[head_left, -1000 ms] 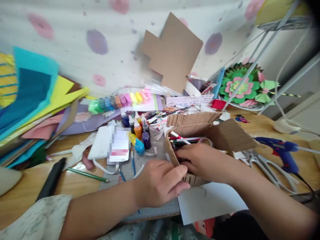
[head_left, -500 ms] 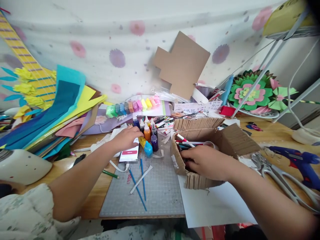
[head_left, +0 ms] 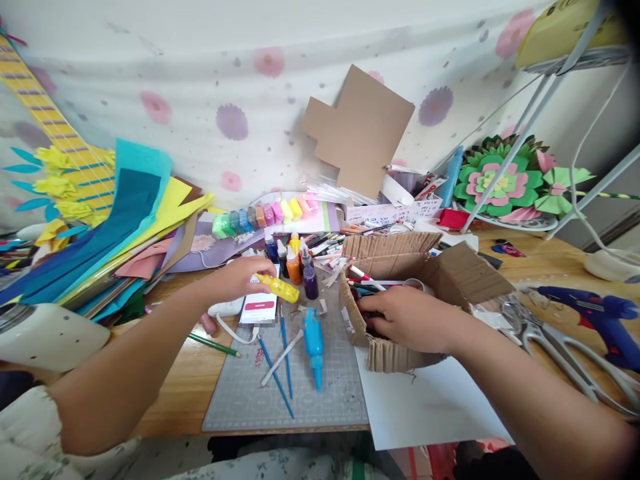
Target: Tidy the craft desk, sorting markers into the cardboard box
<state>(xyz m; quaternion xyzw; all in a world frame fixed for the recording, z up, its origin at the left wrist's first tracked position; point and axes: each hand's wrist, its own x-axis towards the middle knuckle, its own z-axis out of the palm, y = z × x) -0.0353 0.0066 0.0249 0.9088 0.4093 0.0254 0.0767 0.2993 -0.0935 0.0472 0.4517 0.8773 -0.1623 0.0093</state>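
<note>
Between the fingers of my left hand (head_left: 244, 279) is a yellow bottle (head_left: 283, 289), tilted over the phone (head_left: 259, 308). A light blue bottle (head_left: 314, 343) lies on the grey cutting mat (head_left: 330, 393), its tip toward me. Behind it stand an orange bottle (head_left: 293, 267), a purple bottle (head_left: 310, 283) and several others. My right hand (head_left: 400, 317) reaches into the cardboard box (head_left: 405, 360), which holds pens and markers; its fingertips are hidden inside, so what they touch cannot be made out.
Two blue brushes (head_left: 275, 377) and a white strip lie on the mat. White paper (head_left: 425, 407) sits under the box. At the right are scissors (head_left: 565, 353) and a blue glue gun (head_left: 595, 313). Coloured papers (head_left: 135, 193) are piled at the left.
The light blue bottle, which was upright near the other bottles, now lies nearer on the mat. My left hand has drawn slightly left and holds the yellow bottle up. My right hand remains in the box.
</note>
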